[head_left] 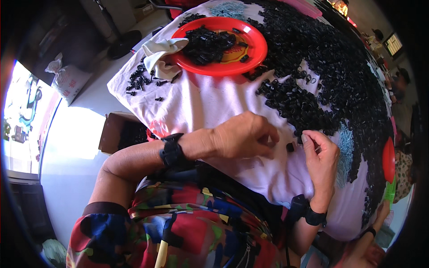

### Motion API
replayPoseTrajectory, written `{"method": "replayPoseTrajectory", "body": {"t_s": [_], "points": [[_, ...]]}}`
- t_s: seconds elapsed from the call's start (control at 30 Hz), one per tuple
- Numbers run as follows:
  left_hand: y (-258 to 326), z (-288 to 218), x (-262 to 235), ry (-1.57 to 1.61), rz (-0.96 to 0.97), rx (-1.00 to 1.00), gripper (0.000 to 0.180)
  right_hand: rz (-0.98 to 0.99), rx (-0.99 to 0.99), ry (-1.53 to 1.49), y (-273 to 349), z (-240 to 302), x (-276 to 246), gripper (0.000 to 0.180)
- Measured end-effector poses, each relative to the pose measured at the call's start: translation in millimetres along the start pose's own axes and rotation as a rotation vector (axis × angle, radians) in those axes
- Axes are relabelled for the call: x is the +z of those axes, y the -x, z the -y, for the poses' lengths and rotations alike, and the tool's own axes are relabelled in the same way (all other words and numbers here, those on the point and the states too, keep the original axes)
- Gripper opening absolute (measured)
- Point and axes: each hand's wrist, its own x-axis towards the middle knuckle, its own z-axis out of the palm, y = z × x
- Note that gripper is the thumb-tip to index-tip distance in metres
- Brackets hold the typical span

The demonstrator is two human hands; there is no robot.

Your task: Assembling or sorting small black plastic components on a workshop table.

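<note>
My left hand (248, 134) hovers over the pale pink cloth (219, 96), its fingers curled together. Whatever it may hold is hidden by the fingers. My right hand (322, 156) is at the near edge of the big heap of small black plastic parts (308, 49), thumb and fingertips pinched together. Anything between those fingertips is too small to make out. On the cloth between the two hands lies a single black part (290, 147). Beside my right hand is a pile of thin light-blue pieces (345, 154).
A red plate (250, 60) with black parts stands far left on the table, a whitish cloth glove (161, 56) against its rim. Loose black parts (140, 78) lie left of it. Below the table's left edge is a cardboard box (111, 134). Another person's arm (373, 230) shows at lower right.
</note>
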Motion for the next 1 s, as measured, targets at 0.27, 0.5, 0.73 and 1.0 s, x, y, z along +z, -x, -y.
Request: {"method": "replayPoseTrajectory", "body": {"t_s": [0.27, 0.5, 0.73, 1.0], "points": [[-1.3, 17.0, 16.4, -0.153, -0.416, 0.186, 0.023, -0.076, -0.005, 0.232, 3.9, -29.1, -12.3, 0.014], [-1.1, 9.9, 12.0, 0.262, -0.345, 0.051, 0.022, 0.126, 0.123, 0.154, 5.5, -19.2, -19.5, 0.018], [-0.3, 17.1, 13.6, 0.599, -0.293, -0.12, 0.023, -0.013, 0.166, 0.254, 5.0, -30.5, -41.4, 0.018], [-2.4, 26.7, 13.6, 0.725, -0.276, -0.143, 0.031, 0.05, 0.254, 0.229, 6.0, -28.9, -31.5, 0.022]]}}
